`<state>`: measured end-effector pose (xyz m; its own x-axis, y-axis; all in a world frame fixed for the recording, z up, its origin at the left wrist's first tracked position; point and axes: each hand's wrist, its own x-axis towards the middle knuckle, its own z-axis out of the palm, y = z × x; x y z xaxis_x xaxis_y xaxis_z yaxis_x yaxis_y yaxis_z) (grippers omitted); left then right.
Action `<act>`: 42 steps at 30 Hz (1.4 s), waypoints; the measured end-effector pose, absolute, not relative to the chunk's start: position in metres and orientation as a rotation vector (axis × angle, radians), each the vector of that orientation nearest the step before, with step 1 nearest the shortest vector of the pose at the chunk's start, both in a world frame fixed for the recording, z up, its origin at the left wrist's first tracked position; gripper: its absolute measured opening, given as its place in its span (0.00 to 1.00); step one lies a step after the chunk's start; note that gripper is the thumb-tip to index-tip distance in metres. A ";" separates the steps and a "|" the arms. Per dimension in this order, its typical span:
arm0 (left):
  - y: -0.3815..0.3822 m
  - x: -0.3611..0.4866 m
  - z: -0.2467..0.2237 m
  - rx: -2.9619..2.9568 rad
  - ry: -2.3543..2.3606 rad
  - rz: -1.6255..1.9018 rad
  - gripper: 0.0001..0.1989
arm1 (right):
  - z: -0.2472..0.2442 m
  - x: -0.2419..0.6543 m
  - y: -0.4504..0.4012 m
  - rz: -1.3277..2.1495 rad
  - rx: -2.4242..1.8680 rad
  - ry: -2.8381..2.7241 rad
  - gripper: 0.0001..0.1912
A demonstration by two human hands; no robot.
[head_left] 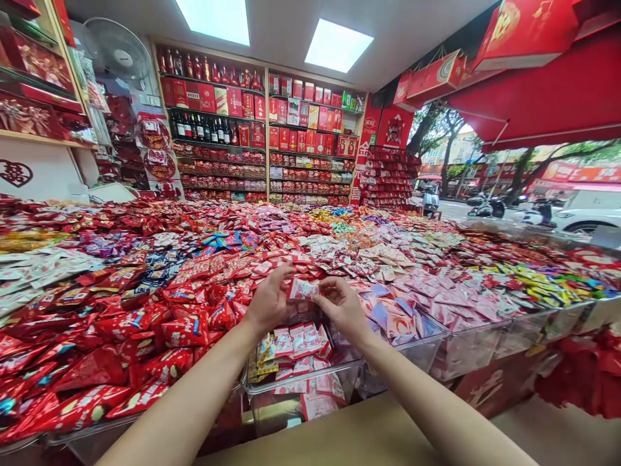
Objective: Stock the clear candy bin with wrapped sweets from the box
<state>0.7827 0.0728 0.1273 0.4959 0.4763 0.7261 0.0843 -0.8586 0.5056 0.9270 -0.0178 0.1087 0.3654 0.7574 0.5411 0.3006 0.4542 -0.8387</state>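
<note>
The left hand (268,300) and the right hand (342,308) meet around a small wrapped sweet packet (303,289), held up above the back part of a clear plastic bin (301,378). The right hand pinches the packet's right end between thumb and fingers; the left hand is at its left end with its fingers raised and spread, and whether it grips the wrapper cannot be told. The packet is a flattish, roughly rectangular pouch, wider than tall, its face whitish in the middle with pink-red toward the edges and small dark and coloured printing, too fine to read. Below it, inside the bin, lie pink-and-white packets (305,340) of much the same look, with yellow packets (266,357) along the bin's left edge and more pink showing through the front wall. Just beyond the bin's right edge are lilac packets (394,312), then a heap of pale pink packets (456,299). To the left spread shiny red packets (182,331), with bright blue packets (226,241) farther back. Behind the sweets stand wall shelves (266,139) carrying bottles (202,127) and red boxes (291,138), and a fan (121,57) is at upper left.
</note>
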 end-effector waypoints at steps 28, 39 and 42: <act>0.069 0.785 0.129 2.448 0.710 1.361 0.04 | 0.122 0.932 0.014 0.539 -1.863 -1.474 0.04; 0.072 0.786 0.122 2.671 0.529 1.201 0.06 | 0.091 0.922 0.039 0.072 -2.340 -2.049 0.17; 0.071 0.786 0.122 2.688 0.513 1.159 0.06 | 0.083 0.919 0.034 0.087 -2.312 -2.240 0.14</act>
